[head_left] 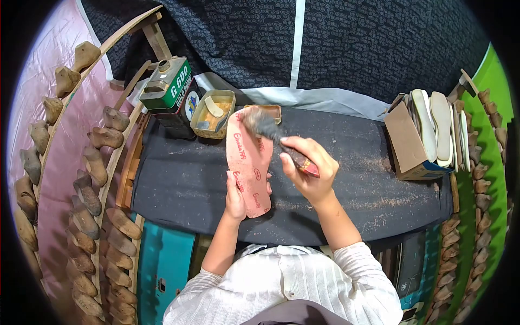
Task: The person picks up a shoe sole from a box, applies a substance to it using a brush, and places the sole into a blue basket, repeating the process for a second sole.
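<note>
My left hand (235, 199) is closed around the lower part of a pink shoe insole (244, 170) printed with red lettering, thumb on the near side and fingertips showing at the far edge. Over the insole's upper end lies the head of a brush (264, 125), its bristles blurred. The dark and red brush handle is gripped in my right hand (313, 169). Behind the insole stands a small yellowish tub (199, 130) with orange-brown residue and a pale, flat piece inside. The rim of a shallow container (276, 108) shows just past the brush.
A green and black G 600 can (172, 92) stands at the back left. Pale insoles fill a cardboard box (403, 143) on the right. Crumbs dot the dark table cloth (346, 184). Racks of wooden shoe lasts (86, 195) flank the table on both sides.
</note>
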`<state>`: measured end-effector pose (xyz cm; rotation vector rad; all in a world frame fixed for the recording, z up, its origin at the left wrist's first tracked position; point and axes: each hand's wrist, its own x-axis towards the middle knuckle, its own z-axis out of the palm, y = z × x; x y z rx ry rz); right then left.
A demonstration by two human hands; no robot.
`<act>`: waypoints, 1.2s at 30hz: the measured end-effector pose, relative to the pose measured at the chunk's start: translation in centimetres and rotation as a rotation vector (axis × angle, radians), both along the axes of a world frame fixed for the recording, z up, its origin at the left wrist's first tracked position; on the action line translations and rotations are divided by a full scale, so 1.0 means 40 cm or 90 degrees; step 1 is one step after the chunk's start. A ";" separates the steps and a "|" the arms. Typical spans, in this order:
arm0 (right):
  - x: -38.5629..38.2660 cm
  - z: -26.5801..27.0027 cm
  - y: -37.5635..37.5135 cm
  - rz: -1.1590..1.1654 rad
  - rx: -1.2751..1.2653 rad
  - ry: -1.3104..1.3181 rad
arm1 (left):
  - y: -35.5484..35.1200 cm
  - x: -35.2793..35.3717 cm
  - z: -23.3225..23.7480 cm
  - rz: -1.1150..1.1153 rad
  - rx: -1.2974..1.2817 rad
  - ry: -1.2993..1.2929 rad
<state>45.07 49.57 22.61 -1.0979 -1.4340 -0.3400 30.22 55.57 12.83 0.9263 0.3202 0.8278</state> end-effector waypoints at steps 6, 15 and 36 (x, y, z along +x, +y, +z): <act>-0.009 0.002 -0.025 0.060 -0.002 -0.011 | 0.001 0.003 0.024 0.097 -0.042 0.019; -0.012 -0.001 -0.020 0.063 -0.011 -0.056 | -0.003 0.020 0.037 0.070 -0.017 0.039; -0.027 0.005 -0.017 0.056 0.012 -0.050 | -0.014 0.052 0.059 0.079 0.001 0.043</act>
